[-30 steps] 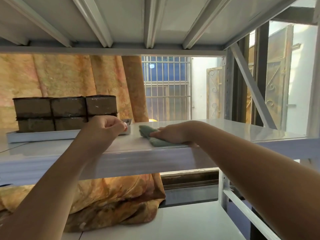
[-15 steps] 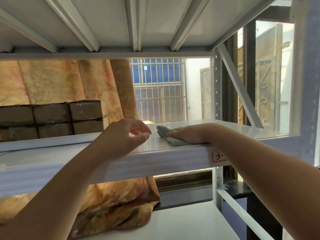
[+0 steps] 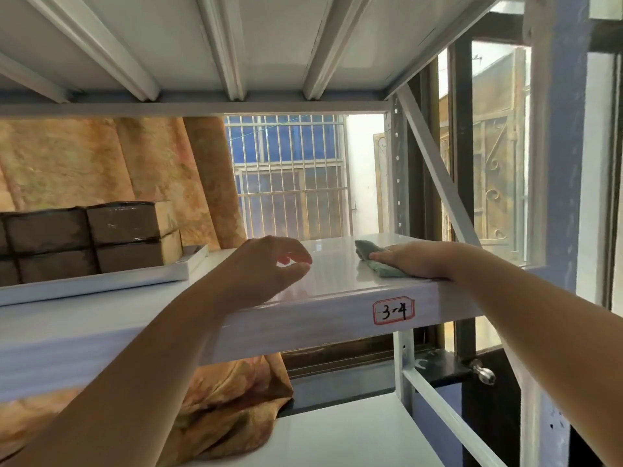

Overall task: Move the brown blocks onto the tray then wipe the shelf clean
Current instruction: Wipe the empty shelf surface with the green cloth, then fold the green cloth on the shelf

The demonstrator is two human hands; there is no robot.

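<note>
White metal racking fills the view, with an orange curtain hanging behind it on the left and a barred window behind the middle. The shelf at chest height is glossy white, and its front lip carries a red-bordered label with handwritten figures.

On the left part of the shelf sits a shallow white tray. Its long axis runs along the shelf, and its right end points toward the middle. The brown blocks are on the tray, stacked two high in a row that follows the tray's length, with their long faces toward the camera. The row runs out of view at the left edge.

The left hand hangs just above the shelf's front edge, to the right of the tray and apart from it. Its fingers are loosely curled toward the thumb and grasp nothing.

The right hand lies palm down near the shelf's front right corner, fingers straight and pointing left, pressing on a green cloth. The cloth is bunched flat under the fingers. Its long axis slants from the front edge back and to the left, and its far end sticks out beyond the fingertips.

Below, a lower shelf shows white, with the curtain's hem bunched on its left side.
</note>
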